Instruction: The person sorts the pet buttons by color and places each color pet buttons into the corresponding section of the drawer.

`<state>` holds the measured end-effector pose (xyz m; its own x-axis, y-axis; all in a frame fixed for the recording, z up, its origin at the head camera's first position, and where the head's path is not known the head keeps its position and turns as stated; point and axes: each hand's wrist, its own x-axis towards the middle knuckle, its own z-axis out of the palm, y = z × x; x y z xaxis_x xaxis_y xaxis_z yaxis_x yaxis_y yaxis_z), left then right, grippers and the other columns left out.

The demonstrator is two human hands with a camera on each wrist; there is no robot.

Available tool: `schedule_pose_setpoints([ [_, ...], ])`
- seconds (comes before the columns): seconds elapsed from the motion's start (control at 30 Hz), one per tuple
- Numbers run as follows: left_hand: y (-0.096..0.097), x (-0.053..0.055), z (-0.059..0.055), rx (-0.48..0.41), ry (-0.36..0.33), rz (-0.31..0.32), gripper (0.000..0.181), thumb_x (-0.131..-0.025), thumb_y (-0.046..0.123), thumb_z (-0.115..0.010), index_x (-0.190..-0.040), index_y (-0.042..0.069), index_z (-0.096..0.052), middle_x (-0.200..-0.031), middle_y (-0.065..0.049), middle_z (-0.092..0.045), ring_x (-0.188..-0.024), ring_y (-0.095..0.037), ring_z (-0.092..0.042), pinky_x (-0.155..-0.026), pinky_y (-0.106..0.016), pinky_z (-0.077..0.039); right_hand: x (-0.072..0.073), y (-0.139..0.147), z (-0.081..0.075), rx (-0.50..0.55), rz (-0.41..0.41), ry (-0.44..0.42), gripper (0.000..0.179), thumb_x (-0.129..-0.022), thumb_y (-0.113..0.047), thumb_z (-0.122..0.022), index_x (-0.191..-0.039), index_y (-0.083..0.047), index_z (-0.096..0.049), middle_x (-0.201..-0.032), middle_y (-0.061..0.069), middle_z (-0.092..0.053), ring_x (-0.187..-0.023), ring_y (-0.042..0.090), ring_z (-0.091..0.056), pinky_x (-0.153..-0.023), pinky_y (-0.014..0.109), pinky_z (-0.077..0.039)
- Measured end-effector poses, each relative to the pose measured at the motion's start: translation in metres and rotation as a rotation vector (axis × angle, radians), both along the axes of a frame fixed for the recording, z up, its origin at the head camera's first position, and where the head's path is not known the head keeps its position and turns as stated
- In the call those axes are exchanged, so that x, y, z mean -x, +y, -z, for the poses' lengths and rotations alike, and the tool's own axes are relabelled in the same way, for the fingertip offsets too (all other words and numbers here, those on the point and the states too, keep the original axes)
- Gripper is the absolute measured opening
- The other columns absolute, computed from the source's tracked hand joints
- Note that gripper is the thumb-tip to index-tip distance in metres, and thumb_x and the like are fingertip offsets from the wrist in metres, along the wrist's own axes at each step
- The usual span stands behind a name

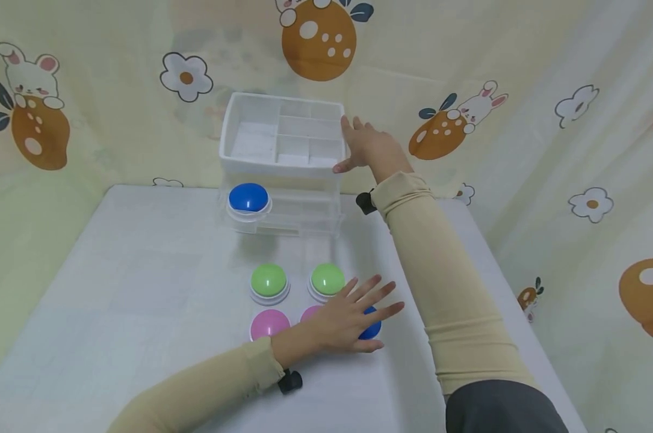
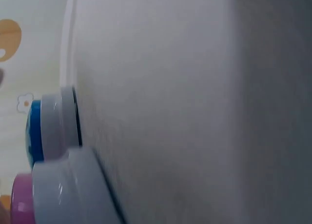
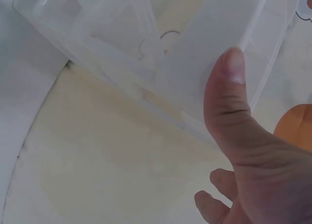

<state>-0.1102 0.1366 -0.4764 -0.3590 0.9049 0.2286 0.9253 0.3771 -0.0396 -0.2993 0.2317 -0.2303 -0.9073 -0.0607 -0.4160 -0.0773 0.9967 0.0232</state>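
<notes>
My left hand (image 1: 339,319), fingers straight and spread, hovers over or rests on a blue-domed push button (image 1: 371,323) and partly covers a pink button (image 1: 311,313); contact cannot be told. In the left wrist view, a blue button (image 2: 35,131) and a pink button (image 2: 23,199) stand at the left edge on white bases. My right hand (image 1: 372,147) is at the right side of a white and clear plastic organizer (image 1: 283,168), its thumb (image 3: 231,97) extended near the wall. Another blue button (image 1: 248,198) sits at the left of the organizer's clear lower part.
Two green buttons, left (image 1: 268,281) and right (image 1: 327,279), stand before the organizer, with another pink button (image 1: 270,325) nearer me. All stand on a white-covered table (image 1: 142,270). A patterned curtain (image 1: 115,120) hangs behind. The organizer's top has several compartments.
</notes>
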Motion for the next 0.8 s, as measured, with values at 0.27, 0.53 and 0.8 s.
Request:
schedule_pose_setpoints([
  [0.27,0.003,-0.0046,0.0073,0.157,-0.088,-0.044,0.073,-0.091,0.064,-0.039,-0.152,0.037,-0.01,-0.162,-0.005,-0.002,-0.147,-0.03,-0.014,-0.111,-0.048,-0.034,0.0032,0.0055,0.0037,0.103,0.011,-0.028,0.112,-0.086,-0.047,-0.063,-0.146,-0.02,0.028,-0.157,0.013,0.021,-0.147,0.034,0.01,-0.117,0.059,-0.007],
  [0.53,0.0037,-0.0029,0.0064,0.201,-0.155,-0.041,0.065,-0.091,0.061,-0.046,-0.148,0.04,-0.024,-0.159,-0.002,-0.018,-0.142,-0.029,-0.03,-0.106,-0.041,-0.043,0.0056,0.0084,0.0064,0.133,0.022,-0.015,0.111,-0.086,-0.045,-0.064,-0.147,-0.022,0.026,-0.159,0.013,0.014,-0.147,0.033,0.006,-0.117,0.058,-0.008],
  [0.8,0.0046,-0.0041,0.0004,0.227,-0.18,-0.057,0.06,-0.089,0.059,-0.053,-0.144,0.042,-0.034,-0.15,0.0,-0.036,-0.133,-0.025,-0.041,-0.096,-0.037,-0.05,0.0042,0.0071,0.0059,0.158,0.026,-0.015,0.114,-0.085,-0.043,-0.066,-0.146,-0.023,0.027,-0.16,0.012,0.005,-0.148,0.032,-0.001,-0.118,0.056,-0.01],
])
